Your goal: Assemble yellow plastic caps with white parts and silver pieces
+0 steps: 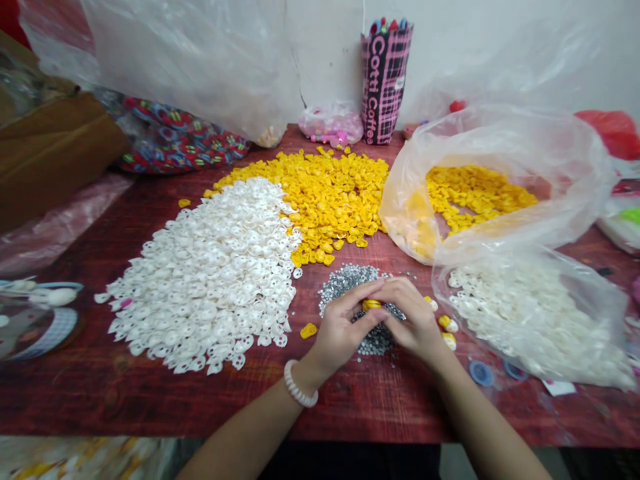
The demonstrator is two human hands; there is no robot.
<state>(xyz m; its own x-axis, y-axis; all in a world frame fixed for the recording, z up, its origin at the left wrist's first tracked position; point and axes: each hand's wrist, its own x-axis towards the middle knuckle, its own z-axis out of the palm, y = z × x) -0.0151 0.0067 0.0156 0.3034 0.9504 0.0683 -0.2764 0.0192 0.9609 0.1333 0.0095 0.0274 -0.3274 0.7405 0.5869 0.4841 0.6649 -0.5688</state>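
Observation:
A small yellow plastic piece [371, 305] is pinched between my two hands. My left hand [345, 323] wears a pale coiled band at the wrist and closes on the piece from the left. My right hand [411, 320] meets it from the other side, fingertips touching the left ones. Beneath both hands spreads a heap of small silvery-grey bits [345, 279]. One loose yellow piece [309, 331] lies left of my left hand. Several yellow-and-white pieces [449, 325] lie just right of my right hand.
A white heap of flat perforated pieces [205, 273] covers the left, a yellow heap [335, 193] the middle back. Clear bags of yellow pieces [480, 193] and white pieces [525, 313] stand right. A Cotti Coffee bag [385, 87] leans at the wall; a cardboard box [55, 147] is left.

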